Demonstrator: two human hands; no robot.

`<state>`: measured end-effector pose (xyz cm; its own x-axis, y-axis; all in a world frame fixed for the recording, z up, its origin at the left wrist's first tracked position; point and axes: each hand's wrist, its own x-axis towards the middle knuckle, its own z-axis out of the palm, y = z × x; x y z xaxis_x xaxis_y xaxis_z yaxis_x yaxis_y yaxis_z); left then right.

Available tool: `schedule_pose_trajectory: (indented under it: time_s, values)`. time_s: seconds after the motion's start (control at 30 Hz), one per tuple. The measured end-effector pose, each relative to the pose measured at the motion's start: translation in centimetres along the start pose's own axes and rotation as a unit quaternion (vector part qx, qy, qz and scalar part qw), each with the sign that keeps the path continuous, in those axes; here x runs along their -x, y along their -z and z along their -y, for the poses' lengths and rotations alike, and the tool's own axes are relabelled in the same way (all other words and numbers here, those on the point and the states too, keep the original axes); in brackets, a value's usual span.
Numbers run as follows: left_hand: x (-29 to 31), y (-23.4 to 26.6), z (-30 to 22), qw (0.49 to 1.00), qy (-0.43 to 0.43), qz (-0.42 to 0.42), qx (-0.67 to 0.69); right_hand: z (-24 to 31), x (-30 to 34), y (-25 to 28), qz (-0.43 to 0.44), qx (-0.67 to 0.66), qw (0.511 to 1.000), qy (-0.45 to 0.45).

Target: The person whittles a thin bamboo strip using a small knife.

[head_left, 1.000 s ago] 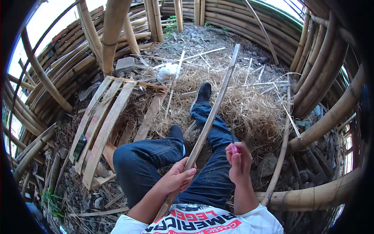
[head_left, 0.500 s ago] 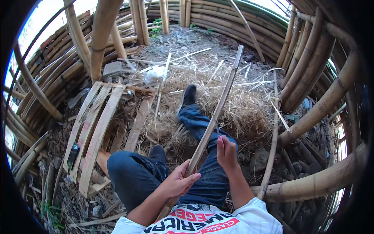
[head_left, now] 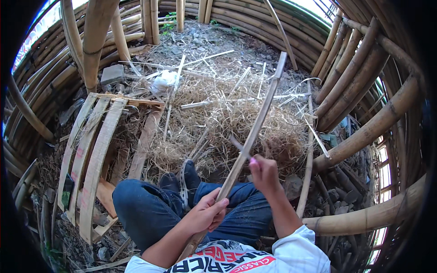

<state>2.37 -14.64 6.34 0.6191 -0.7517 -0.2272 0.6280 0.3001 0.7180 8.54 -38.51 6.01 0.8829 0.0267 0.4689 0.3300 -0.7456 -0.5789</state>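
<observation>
A long split bamboo strip (head_left: 260, 120) slants from my lap up and away to the right, its lower end resting against my shirt. My left hand (head_left: 208, 212) is closed around its lower part. Just right of the strip, my right hand (head_left: 265, 174) is closed on a small knife (head_left: 236, 144); a bit of pink handle shows at the fingers. The grey blade, blurred, lies across the strip, its tip out on the left side. Whether the edge touches the bamboo I cannot tell.
Pale shavings (head_left: 223, 120) cover the ground ahead, with thin strips across them. A slatted wooden pallet (head_left: 101, 175) lies left, a dark object (head_left: 68, 187) on it. A white plastic bag (head_left: 165, 81) and grey block (head_left: 112, 74) lie beyond. Thick bamboo poles (head_left: 364, 219) enclose the right.
My outstretched leg has drawn back, so both feet now sit close together. The knife blade has swung up and left across the strip. My left hand keeps its hold on the bamboo.
</observation>
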Motion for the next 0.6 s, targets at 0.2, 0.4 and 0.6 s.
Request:
schedule_pose_trajectory:
  time_s: [0.2, 0.4, 0.6]
  values:
    - [0.7, 0.3, -0.3, 0.998, 0.010, -0.057, -0.030, -1.2, -2.1, -1.0, 0.034, 0.014, 0.999, -0.010]
    - [1.2, 0.1, -0.7, 0.991, -0.013, -0.070, -0.113, 0.4, -1.6, -0.7, 0.085, -0.036, 0.996, 0.006]
    - [1.5, 0.4, -0.9, 0.988, 0.031, -0.099, -0.117, 0.7, -0.8, -1.8, 0.081, 0.049, 0.992, 0.088]
